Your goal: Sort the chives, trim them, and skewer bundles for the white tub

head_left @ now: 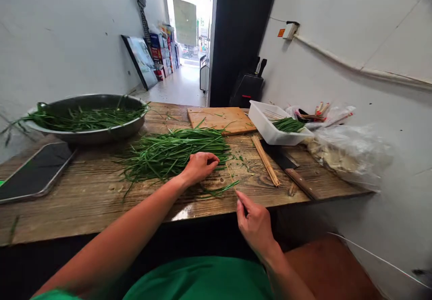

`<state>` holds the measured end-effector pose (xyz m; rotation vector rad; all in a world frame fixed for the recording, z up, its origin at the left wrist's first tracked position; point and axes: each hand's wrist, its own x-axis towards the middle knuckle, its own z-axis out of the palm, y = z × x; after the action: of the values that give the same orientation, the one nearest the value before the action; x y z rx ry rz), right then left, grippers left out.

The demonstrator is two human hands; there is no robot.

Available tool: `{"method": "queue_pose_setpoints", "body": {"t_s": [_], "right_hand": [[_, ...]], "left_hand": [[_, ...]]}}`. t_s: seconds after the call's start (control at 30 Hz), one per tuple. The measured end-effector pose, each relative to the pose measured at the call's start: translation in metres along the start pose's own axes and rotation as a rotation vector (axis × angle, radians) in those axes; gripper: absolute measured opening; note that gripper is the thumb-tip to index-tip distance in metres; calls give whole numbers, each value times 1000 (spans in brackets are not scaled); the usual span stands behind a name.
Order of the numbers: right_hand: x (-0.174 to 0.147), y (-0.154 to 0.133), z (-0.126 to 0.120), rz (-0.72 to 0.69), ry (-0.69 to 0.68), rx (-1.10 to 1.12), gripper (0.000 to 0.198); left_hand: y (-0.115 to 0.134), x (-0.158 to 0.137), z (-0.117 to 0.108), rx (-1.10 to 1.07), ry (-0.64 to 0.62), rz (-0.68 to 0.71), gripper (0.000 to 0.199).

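A thin wooden skewer (231,177) is pinched between the thumb and fingers of my right hand (254,223), near the table's front edge. A few green chives (219,191) hang on the skewer just above my fingertips, their length trailing left over the wood. My left hand (200,168) lies at the near right side of a large chive pile (175,149), its thumb and fingertips pressed together. What sits between those fingertips is too small to make out. Several loose skewers (266,160) lie in a bundle right of the pile.
A cleaver (299,180) lies right of the skewer bundle. Behind are a cutting board (221,117) and a white plastic bin (266,126) with skewered chives. A metal basin (97,131) of greens and a phone (37,169) are left; a plastic bag (351,153) is far right.
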<state>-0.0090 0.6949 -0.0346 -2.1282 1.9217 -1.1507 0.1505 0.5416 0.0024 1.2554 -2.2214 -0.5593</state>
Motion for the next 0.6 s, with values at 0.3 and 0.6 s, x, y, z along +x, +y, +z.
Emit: {"method": "queue_pose_setpoints", "body": {"t_s": [0.3,0.6], "right_hand": [[3,-2,0,14,-1,-21,33],[2,-2,0,-10,20,6,33]], "left_hand": [[3,1,-2,-5,-1,33,24],[-1,2,0,-40,-54,68,28]]}}
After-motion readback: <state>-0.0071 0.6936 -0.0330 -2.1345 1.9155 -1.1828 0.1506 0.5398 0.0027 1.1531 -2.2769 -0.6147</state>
